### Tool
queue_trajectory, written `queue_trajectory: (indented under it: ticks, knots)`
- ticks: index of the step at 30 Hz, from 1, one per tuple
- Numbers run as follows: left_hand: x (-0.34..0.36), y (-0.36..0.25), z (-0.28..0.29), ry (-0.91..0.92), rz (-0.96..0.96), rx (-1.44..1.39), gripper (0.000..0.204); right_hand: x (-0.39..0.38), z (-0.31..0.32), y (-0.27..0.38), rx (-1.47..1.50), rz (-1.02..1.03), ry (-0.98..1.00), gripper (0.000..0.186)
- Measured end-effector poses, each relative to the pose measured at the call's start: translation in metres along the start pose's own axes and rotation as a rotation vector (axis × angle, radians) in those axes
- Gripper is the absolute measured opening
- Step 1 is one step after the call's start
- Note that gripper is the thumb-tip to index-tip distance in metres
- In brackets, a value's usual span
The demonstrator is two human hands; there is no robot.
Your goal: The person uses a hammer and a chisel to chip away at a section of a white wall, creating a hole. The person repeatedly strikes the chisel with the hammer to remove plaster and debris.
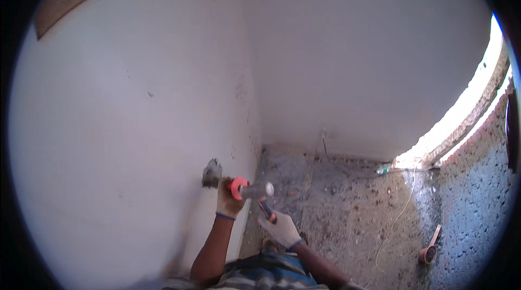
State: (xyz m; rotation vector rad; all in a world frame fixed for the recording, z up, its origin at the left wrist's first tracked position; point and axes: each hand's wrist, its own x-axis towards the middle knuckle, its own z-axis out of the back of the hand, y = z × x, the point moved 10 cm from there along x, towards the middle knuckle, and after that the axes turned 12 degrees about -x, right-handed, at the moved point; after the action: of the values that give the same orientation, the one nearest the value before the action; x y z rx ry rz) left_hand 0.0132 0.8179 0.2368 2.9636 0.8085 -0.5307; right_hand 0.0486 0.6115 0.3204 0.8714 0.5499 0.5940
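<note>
L hand (227, 203) gripping red-collared chisel (235, 185) by the hole (212, 172) in L wall (135, 127), long axis approx. L–R, pointing wallward, butt hidden behind hammer (255, 191) gripped in R hand (283, 229); handled pan (423, 257) on floor (331, 214), far R.

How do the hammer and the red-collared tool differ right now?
The hammer shows a grey head, while the red-collared tool shows a round red collar. The right hand grips the hammer by its handle; the left hand holds the red-collared tool. Both are in gloved hands.
</note>
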Motion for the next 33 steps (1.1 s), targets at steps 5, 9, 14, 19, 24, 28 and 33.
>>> queue_trajectory:
  ticks: [5, 9, 14, 19, 24, 28, 33]
  knots:
    - [0.001, -0.018, -0.009, 0.091, -0.202, 0.347, 0.027, -0.030, 0.123, -0.012, -0.224, 0.164, -0.331, 0.033]
    - [0.012, -0.015, -0.005, 0.097, -0.126, 0.264, 0.022, -0.052, 0.240, 0.043, 0.525, 0.487, -0.690, 0.015]
    - [0.025, -0.033, 0.006, 0.131, -0.356, 0.986, 0.015, -0.069, 0.263, 0.101, 0.787, 0.807, -0.829, 0.021]
    - [0.021, -0.003, 0.017, -0.037, 0.083, -0.185, 0.015, -0.053, 0.206, 0.048, 0.765, 0.551, -0.799, 0.026]
    - [-0.001, -0.003, -0.016, -0.166, -0.026, -0.222, 0.010, -0.003, 0.061, -0.009, 0.493, 0.069, -0.374, 0.022]
    - [0.003, -0.001, -0.022, -0.092, -0.020, -0.110, 0.015, 0.008, -0.005, 0.001, -0.038, 0.032, -0.056, 0.031]
    - [0.011, -0.010, -0.017, -0.012, -0.120, 0.121, 0.013, -0.011, 0.053, 0.015, -0.138, 0.089, -0.121, 0.033]
